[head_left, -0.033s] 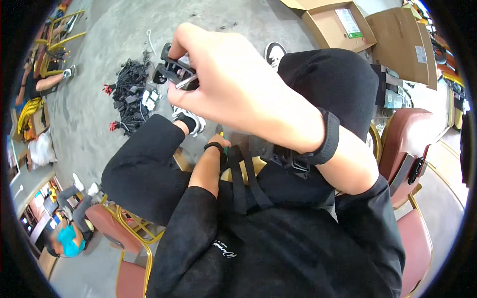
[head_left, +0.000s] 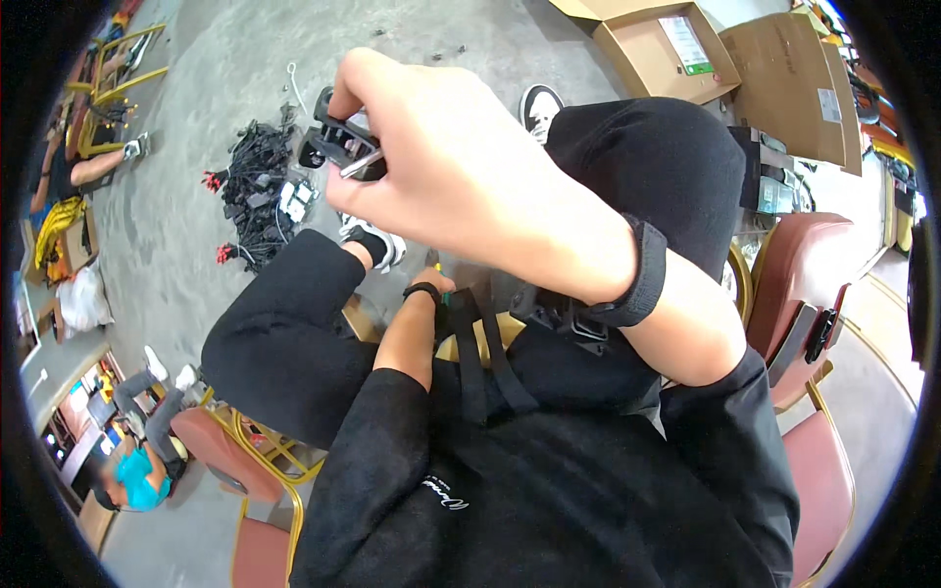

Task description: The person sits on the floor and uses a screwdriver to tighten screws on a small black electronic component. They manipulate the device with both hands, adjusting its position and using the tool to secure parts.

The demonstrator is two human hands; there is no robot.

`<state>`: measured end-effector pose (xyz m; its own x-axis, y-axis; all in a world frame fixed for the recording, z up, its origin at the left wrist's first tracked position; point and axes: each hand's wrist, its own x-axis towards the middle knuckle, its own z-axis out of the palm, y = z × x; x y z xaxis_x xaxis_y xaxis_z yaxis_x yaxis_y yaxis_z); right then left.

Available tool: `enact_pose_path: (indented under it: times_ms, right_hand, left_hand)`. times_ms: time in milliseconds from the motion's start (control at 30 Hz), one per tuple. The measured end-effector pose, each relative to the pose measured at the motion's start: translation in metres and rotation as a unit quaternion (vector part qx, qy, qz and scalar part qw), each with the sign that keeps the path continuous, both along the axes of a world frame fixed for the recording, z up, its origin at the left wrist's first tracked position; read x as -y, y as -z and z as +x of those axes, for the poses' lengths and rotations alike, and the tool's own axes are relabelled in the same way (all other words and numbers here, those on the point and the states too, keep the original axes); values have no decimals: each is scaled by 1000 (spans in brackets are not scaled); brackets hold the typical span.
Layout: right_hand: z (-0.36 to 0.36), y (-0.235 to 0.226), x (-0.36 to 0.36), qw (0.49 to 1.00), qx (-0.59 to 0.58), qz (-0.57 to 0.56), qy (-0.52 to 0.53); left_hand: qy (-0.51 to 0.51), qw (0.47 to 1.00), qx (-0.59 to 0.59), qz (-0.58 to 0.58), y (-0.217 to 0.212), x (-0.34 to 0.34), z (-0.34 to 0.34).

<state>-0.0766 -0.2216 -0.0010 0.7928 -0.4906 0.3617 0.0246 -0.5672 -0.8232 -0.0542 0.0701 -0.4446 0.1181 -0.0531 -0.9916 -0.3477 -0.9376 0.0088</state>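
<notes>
One hand (head_left: 443, 294) hidden behind wrist

One view only, taken from a head-worn fisheye camera and aimed steeply down over the seated lap. The right hand (head_left: 470, 167) is seen very near the lens, filling the upper centre. The grey floor (head_left: 196, 255) is seen well below, bent toward the dark circular rim.

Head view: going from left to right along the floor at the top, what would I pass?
Yellow-framed chair → heap of black cables → small black part pinched in the right hand → black-and-white shoe → open cardboard box
</notes>
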Motion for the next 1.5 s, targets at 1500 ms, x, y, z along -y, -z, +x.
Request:
enact_pose_path:
  times_ms: [1500]
  right_hand:
    - [-54,-67,-159,941,319,5,112]
  left_hand:
    - [-428,414,157,-787,-414,74,-21]
